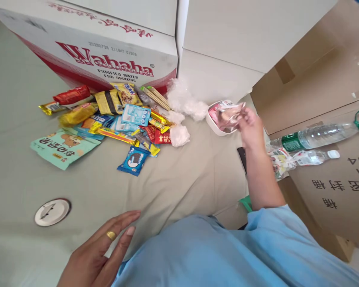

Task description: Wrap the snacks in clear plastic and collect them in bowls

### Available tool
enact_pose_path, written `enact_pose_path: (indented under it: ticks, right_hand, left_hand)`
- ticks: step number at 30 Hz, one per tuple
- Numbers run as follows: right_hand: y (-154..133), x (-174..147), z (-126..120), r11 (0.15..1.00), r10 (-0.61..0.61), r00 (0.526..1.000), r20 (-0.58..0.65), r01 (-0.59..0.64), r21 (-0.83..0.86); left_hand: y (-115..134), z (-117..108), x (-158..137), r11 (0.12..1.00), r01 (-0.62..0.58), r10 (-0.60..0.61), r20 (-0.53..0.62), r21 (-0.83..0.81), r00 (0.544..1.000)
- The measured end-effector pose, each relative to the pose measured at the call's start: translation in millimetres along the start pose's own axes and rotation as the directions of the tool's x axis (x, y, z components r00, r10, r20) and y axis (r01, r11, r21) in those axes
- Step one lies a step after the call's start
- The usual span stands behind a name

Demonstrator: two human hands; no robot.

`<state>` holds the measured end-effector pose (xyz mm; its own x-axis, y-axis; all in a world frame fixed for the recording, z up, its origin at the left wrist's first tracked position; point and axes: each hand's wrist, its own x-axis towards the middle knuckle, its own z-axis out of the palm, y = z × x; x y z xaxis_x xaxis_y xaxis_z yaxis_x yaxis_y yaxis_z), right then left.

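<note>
My right hand (249, 121) is closed on a small clear-and-pink snack packet (229, 113), holding it over a white tub (217, 128). Inside the tub lies another pink packet (214, 113). Down at the front, my left hand (103, 249) wears a gold ring and holds nothing, its thumb apart from the fingers. Left of it on the cloth lies a round pin badge (52, 212), back side up. A pile of wrapped snacks spreads beyond, with a blue cookie packet (133, 160) nearest me and a mint-green pouch (65, 147) at its left.
A Wahaha water carton (107, 59) stands behind the snacks. Crumpled clear plastic bags (185, 103) and wooden sticks (157, 97) lie beside the pile. On the right, two plastic bottles, one with a green label (292, 141), lie by a brown cardboard box (332, 179).
</note>
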<state>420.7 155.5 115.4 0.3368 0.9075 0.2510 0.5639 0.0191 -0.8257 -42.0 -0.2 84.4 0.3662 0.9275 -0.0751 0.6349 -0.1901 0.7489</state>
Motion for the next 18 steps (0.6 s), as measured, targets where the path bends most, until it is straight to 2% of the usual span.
enact_pose_path:
  ticks: [2, 4, 7, 11, 13, 15, 16, 17, 18]
  right_hand:
    - [13.9, 38.5, -24.1, 0.983, 0.134, 0.981, -0.138, -0.114, 0.146]
    - [20.5, 64.9, -40.6, 0.968, 0.165, 0.97, -0.181, -0.125, 0.217]
    - [23.9, 89.5, -53.1, 0.954, 0.183, 0.965, -0.188, -0.128, 0.271]
    - [20.3, 102.3, -52.7, 0.949, 0.196, 0.969, -0.148, -0.149, 0.278]
    - [13.2, 92.6, -44.4, 0.954, 0.153, 0.986, -0.061, -0.131, 0.27]
    - [5.3, 68.4, -28.6, 0.959, 0.111, 0.984, 0.137, -0.142, 0.244]
    - [2.7, 51.9, -17.9, 0.962, 0.102, 0.959, 0.264, -0.162, 0.219]
    - [1.8, 33.3, -5.4, 0.969, 0.094, 0.897, 0.431, -0.182, 0.169]
    - [2.8, 13.8, 8.2, 0.976, 0.079, 0.8, 0.595, -0.183, 0.116]
  left_hand:
    - [6.7, 3.8, 7.1, 1.0, -0.022, 0.021, -0.036, -0.004, 0.999]
    - [10.5, 7.5, 10.8, 0.999, -0.046, 0.047, -0.069, 0.012, 0.997]
    - [10.7, 10.6, 11.1, 0.998, -0.044, 0.048, -0.076, 0.045, 0.996]
    - [7.3, 8.7, 9.9, 0.997, -0.034, 0.038, -0.075, 0.064, 0.996]
    - [5.9, 7.7, 11.8, 0.997, -0.035, 0.039, -0.068, 0.064, 0.997]
    - [5.2, 10.6, 16.7, 0.998, -0.027, 0.029, -0.047, 0.048, 0.998]
    - [5.3, 14.5, 20.5, 0.999, -0.022, 0.023, -0.045, 0.036, 0.999]
    - [5.8, 20.4, 25.3, 0.999, -0.028, 0.03, -0.051, 0.025, 0.998]
    - [6.9, 28.4, 31.1, 0.999, -0.045, 0.046, -0.068, 0.012, 0.997]
